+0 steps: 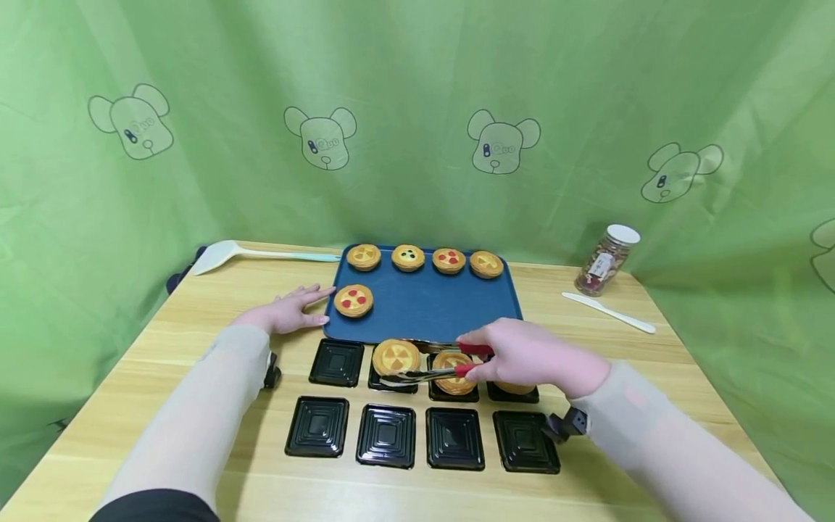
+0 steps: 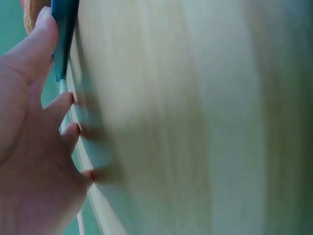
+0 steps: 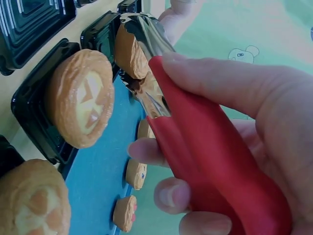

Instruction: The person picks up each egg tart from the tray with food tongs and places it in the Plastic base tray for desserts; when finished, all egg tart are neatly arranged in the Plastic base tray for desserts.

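Observation:
My right hand [image 1: 515, 351] grips metal tongs [image 3: 193, 142] by their red handles, thumb on one arm and fingers round the other. The tong tips lie on either side of an egg tart with pale yellow fruit pieces [image 1: 396, 357], over the second black square tray from the left in the back row [image 1: 406, 388]. To the right, another tart [image 1: 454, 380] sits in its own black tray; a further tart [image 1: 515, 388] is partly covered by my right hand. With fingers spread, my left hand [image 1: 290, 310] touches the left edge of the blue baking tray [image 1: 430, 304].
On the blue tray, one berry-topped tart [image 1: 354, 300] lies at the left and several tarts line the back. A black square tray [image 1: 336, 362] stands left of the tongs; several more form the front row. A spatula [image 1: 222, 252], jar [image 1: 603, 264] and white knife [image 1: 609, 312] lie around.

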Demonstrator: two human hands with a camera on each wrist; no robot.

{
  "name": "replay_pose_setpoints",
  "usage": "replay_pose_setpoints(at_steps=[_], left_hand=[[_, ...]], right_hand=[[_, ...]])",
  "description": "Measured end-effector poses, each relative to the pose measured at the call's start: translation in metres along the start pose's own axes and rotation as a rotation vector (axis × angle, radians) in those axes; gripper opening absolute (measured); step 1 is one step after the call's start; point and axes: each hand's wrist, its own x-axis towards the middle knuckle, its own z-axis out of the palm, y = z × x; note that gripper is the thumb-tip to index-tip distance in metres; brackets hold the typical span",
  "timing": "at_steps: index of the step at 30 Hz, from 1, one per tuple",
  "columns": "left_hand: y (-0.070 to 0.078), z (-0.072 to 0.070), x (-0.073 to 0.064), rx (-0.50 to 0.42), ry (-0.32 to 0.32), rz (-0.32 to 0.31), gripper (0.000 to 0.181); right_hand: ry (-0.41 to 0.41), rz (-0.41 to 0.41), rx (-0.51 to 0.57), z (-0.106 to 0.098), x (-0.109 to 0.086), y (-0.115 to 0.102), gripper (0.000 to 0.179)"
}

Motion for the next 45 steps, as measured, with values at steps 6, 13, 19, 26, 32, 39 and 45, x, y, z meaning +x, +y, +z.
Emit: replay_pose_setpoints(at_steps=[6,13,19,26,32,39,45], left_hand=[[0.0,0.0,0.0,-0.004,-0.005,-0.01,0.073],[0.001,0.0,-0.001,-0.004,0.002,0.002,0.074],[0.001,-0.002,-0.001,-0.003,0.004,0.001,0.073],[0.0,-0.002,0.001,-0.004,0.004,0.005,0.073],[-0.004,0.001,0.0,-0.009,-0.003,0.007,0.074],[-0.005,0.001,0.0,-0.006,0.005,0.007,0.074],[-0.004,0.002,0.002,-0.008,0.001,0.012,0.075]], right_hand=[[0.006,-0.005,-0.003,0.006,0.003,0.003,0.062],[0.009,0.01,-0.026,0.009,0.003,0.002,0.062],[0.025,0.011,-0.015,0.004,0.003,0.0,0.066],[0.053,0.006,0.02,-0.014,0.003,0.001,0.071],[0.092,0.021,0.099,-0.038,0.018,0.005,0.074],[0.099,0.093,0.089,-0.047,0.056,0.006,0.074],[0.092,0.14,0.039,-0.035,0.091,0.004,0.075]])
